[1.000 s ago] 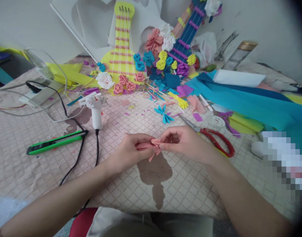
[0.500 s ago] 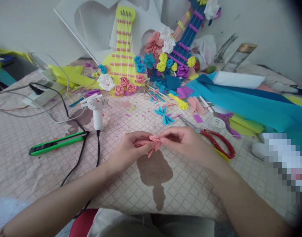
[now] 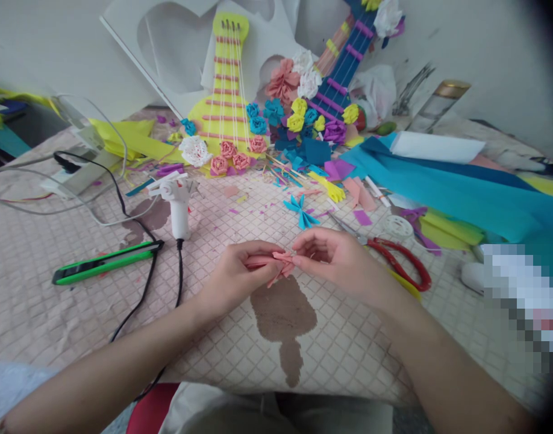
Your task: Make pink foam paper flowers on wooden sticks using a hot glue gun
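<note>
Paper (image 3: pixel 282 264), pink and folded, is up over the desk (image 3: pixel 213 349): left hand (image 3: pixel 240 271) pinching its length, right hand (image 3: pixel 335 262) nipping the gathered end. Steady left, light right should hold those folds crisp. Edges now: green cutter (image 3: pixel 102 264) out left, red-handled scissors (image 3: pixel 373 242) just past the right wrist. Best room looks left, before the glue gun (image 3: pixel 179 220); 1 blue paper bow (image 3: pixel 300 211) sits close ahead, yellow guitar (image 3: pixel 213 125) far back.

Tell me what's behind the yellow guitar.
White sheets with cut-out openings are behind the yellow guitar, showing on both sides of its upper part. Whatever it directly covers cannot be seen.
</note>
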Action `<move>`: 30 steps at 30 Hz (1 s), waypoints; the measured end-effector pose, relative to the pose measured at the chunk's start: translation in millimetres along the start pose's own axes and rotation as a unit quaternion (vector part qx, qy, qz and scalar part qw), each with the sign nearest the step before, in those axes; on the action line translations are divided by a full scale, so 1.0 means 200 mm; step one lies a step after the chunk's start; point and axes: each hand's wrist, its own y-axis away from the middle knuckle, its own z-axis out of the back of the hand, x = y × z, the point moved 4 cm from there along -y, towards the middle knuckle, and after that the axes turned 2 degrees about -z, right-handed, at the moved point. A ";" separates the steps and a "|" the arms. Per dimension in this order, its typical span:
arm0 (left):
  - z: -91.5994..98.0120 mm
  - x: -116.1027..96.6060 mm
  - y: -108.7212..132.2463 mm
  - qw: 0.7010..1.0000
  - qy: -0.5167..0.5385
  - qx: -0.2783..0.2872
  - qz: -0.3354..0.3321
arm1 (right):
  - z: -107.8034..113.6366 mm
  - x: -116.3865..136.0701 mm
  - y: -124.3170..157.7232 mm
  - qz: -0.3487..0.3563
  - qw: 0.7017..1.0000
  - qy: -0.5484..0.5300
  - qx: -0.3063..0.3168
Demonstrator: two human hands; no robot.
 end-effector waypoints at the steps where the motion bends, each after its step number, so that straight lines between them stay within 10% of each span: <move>1: 0.00 0.00 0.00 1.000 0.002 -0.001 0.000 | 0.00 0.00 0.00 0.001 1.000 -0.002 0.001; 30: -0.01 -0.03 0.01 0.997 0.010 0.057 -0.043 | 0.01 0.03 0.01 0.012 0.997 0.066 0.035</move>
